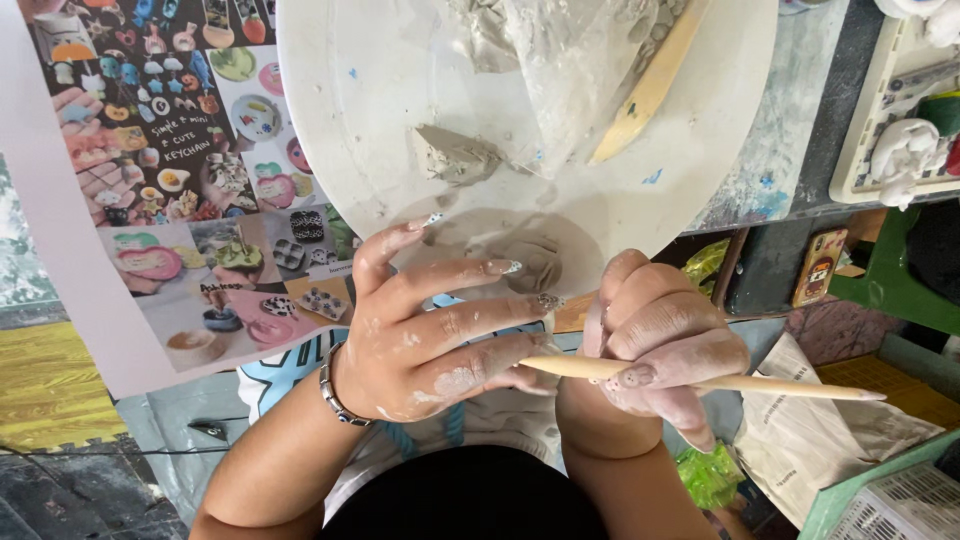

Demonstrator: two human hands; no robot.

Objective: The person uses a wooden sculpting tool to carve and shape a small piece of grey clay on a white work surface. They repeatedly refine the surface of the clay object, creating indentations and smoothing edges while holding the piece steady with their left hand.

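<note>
My left hand [430, 335], smeared with clay, cups a small flat round grey clay piece [525, 255], fingers spread under and around it near the front rim of a large white round board [350, 110]. My right hand [655, 345] grips a thin pointed wooden stick [760, 384] that lies across, its tip pointing right. A bracelet sits on my left wrist.
On the white board lie a grey clay lump [455, 155], clear plastic over more clay [575, 60] and a flat wooden tool [650, 85]. A picture poster [190, 150] lies left. At right: a phone [820, 265], a tray with white figures [905, 150], a green crate [880, 495].
</note>
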